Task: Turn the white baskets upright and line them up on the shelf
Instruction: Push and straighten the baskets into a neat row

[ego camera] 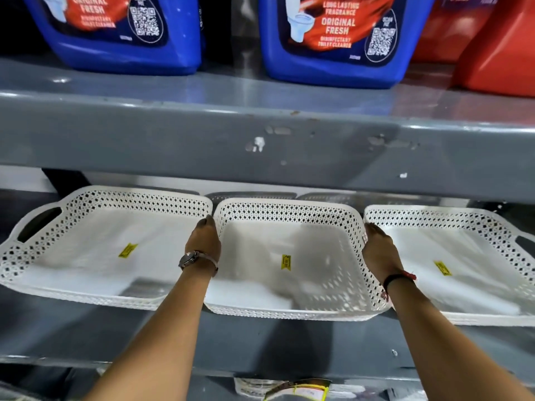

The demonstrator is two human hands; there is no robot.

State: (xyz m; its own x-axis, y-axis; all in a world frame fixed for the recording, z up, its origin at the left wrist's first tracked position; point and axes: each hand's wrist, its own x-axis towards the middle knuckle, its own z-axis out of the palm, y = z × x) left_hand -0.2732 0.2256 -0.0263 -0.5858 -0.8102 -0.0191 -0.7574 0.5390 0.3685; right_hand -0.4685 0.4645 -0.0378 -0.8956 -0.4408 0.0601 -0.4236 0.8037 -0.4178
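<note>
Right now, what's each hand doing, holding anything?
Left hand: closed on the left side wall of the middle basket.
Right hand: closed on the same basket's right side wall.

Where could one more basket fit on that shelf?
Not in the front row: the left basket, middle basket and right basket nearly touch, with a hand squeezed into each gap. More baskets sit behind. Bare shelf shows only along the front edge, before the left basket.

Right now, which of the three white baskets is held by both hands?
The middle basket: the left hand and right hand grip its sides; the neighbours are untouched.
</note>
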